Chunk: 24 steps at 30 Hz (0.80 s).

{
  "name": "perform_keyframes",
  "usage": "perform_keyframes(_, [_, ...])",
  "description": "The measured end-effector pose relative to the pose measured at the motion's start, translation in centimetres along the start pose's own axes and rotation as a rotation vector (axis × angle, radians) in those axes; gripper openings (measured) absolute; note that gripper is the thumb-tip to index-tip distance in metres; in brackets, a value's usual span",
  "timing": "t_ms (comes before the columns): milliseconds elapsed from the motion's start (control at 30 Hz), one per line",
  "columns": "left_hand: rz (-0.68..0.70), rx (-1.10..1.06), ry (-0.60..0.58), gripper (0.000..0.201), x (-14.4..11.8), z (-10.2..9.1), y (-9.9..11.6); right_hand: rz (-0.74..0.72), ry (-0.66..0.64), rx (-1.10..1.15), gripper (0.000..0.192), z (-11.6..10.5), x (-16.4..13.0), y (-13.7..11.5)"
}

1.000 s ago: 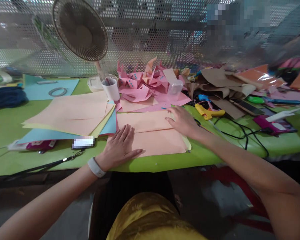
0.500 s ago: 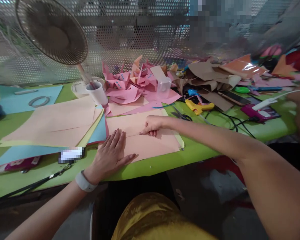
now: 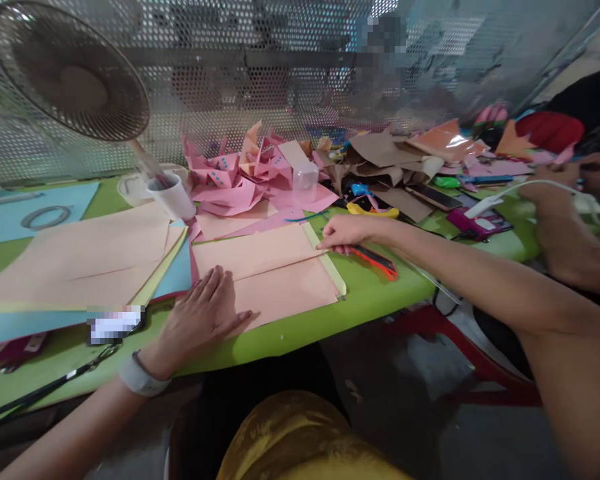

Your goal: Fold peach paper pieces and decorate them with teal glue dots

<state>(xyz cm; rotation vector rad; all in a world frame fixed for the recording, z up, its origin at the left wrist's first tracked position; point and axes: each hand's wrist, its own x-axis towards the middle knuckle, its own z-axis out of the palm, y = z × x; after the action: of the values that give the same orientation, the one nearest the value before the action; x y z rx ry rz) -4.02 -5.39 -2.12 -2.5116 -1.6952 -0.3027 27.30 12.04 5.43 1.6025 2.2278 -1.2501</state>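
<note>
My left hand (image 3: 205, 303) lies flat on the left part of a peach sheet of paper (image 3: 290, 290), fingers spread. A line runs across the sheet, either a crease or the edge of a folded flap. My right hand (image 3: 344, 232) is closed, with a fingertip against the right end of that line; I see nothing held in it. Just beyond its fingers, partly hidden by the hand and wrist, is an orange-red and black tool (image 3: 377, 260) that looks like a utility knife. A pale yellow sheet (image 3: 333, 263) shows under the peach one.
More peach sheets (image 3: 95, 247) lie at left, near a white cup (image 3: 173, 197) and a fan (image 3: 70, 73). Folded pink paper pieces (image 3: 245, 170) are heaped behind. At right lie a yellow glue gun (image 3: 373, 210), a phone (image 3: 433, 195) and another person's hands (image 3: 560, 180).
My right hand has slid right along the line to the sheet's right side. The orange-red and black tool has come into view. My left hand stays flat; the whole view has turned right.
</note>
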Motion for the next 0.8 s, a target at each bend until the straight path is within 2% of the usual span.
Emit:
perform_keyframes(67, [-0.006,-0.015,-0.042,0.065,0.6,-1.1,0.0,-0.103,-0.04,0.043,0.036,1.2,0.8,-1.8])
perform_keyframes(133, [-0.065,0.007,-0.057,0.064,1.7,-2.6,0.2,-0.165,-0.115,0.088,0.037,2.7,2.1,-3.5])
perform_keyframes(233, [-0.168,-0.024,-0.055,0.057,4.2,-4.5,0.4,-0.186,-0.183,0.08,0.04,4.8,3.7,-5.0])
perform_keyframes(267, [-0.21,-0.078,-0.08,0.054,5.2,-4.8,0.5,-0.179,-0.199,0.067,0.041,5.2,4.1,-5.1])
perform_keyframes(300, [-0.245,-0.155,-0.161,0.052,6.2,-5.0,0.5,-0.17,-0.212,0.055,0.042,5.4,4.3,-5.1])
perform_keyframes(400, [-0.327,-0.485,-0.462,0.055,9.0,-4.1,0.3,-0.159,-0.233,0.045,0.043,5.7,4.8,-4.7])
perform_keyframes(467, [-0.414,-0.669,-0.58,0.056,10.2,-3.1,0.2,-0.158,-0.23,0.045,0.045,5.6,5.0,-4.4])
perform_keyframes(633, [-0.516,-0.75,-0.658,0.058,10.6,-2.1,-0.2,-0.166,-0.242,0.038,0.05,5.8,5.4,-4.0])
perform_keyframes(800, [-0.581,-0.729,-0.699,0.059,8.6,-2.7,-2.6,-0.167,-0.24,0.051,0.048,5.9,5.6,-3.8])
